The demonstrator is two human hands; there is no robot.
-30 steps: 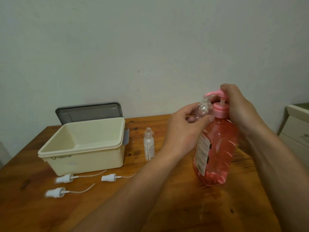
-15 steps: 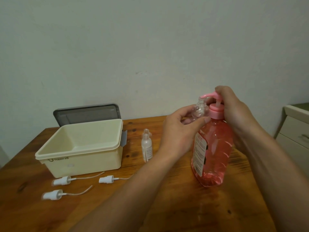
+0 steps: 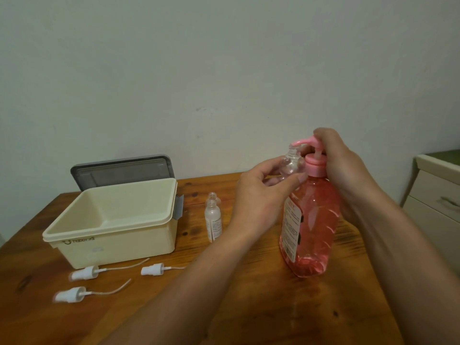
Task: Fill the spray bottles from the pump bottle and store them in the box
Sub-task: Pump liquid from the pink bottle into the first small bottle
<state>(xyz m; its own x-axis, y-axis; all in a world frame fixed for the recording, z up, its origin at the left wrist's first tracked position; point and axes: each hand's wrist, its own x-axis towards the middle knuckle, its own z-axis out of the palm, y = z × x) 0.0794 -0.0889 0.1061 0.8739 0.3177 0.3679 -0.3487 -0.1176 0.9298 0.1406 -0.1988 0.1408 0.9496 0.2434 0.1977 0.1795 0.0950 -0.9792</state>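
Observation:
A tall pink pump bottle [image 3: 311, 220] stands on the wooden table [image 3: 249, 307] at the right. My right hand [image 3: 341, 163] rests on its pink pump head, fingers curled over the top. My left hand [image 3: 261, 195] holds a small clear spray bottle [image 3: 291, 163] without a cap, its open neck right under the pump's spout. Two more uncapped small bottles [image 3: 213, 217] stand upright, one behind the other, between the box and my left hand. The cream plastic box [image 3: 112, 235] sits open at the left.
Three white spray caps with thin tubes lie in front of the box: one [image 3: 84, 273], another [image 3: 153, 269], and a third [image 3: 71, 294]. The grey lid [image 3: 122, 170] leans against the wall behind the box. A cream drawer cabinet [image 3: 438, 202] stands at the right.
The pump head has risen a little under my right hand. The small bottle stays at the spout. The view has shifted slightly.

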